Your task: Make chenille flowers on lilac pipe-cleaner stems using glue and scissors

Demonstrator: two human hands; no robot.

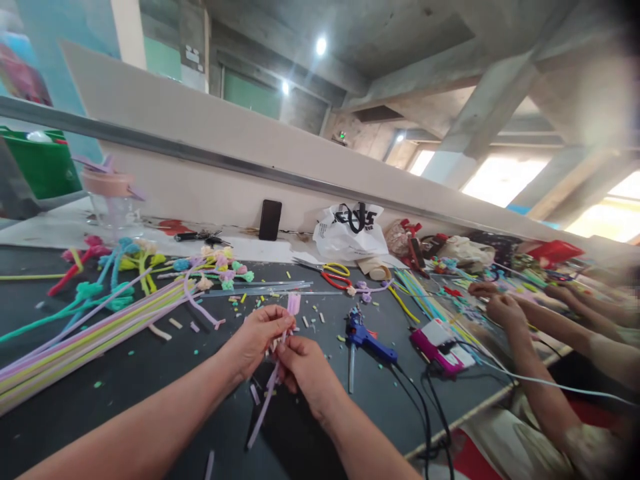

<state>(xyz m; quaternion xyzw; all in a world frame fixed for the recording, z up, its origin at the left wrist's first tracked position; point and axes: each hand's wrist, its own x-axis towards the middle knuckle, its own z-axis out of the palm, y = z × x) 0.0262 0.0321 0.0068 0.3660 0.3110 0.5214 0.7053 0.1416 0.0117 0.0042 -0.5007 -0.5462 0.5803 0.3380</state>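
Both hands meet above the dark table [165,380], near the middle. My left hand [264,337] pinches a light purple pipe cleaner [263,413] close to its upper end, where a flat pink-lilac piece [294,304] sticks up. Just below, my right hand [301,367] has its fingers closed round the same stem, whose tail hangs down toward me. The fingertips hide the spot where the pieces meet. Short cut bits of pipe cleaner lie around the hands. Right of them rests a blue glue gun [370,341] with a clear glue stick.
A bundle of long pipe cleaners [100,333] and finished fuzzy flowers [225,267] lie left. Scissors [336,275], a phone [270,220], a white bag [350,230] and a lidded cup [111,197] stand behind. At right are a magenta box [435,353], cables and co-workers' hands [500,307].
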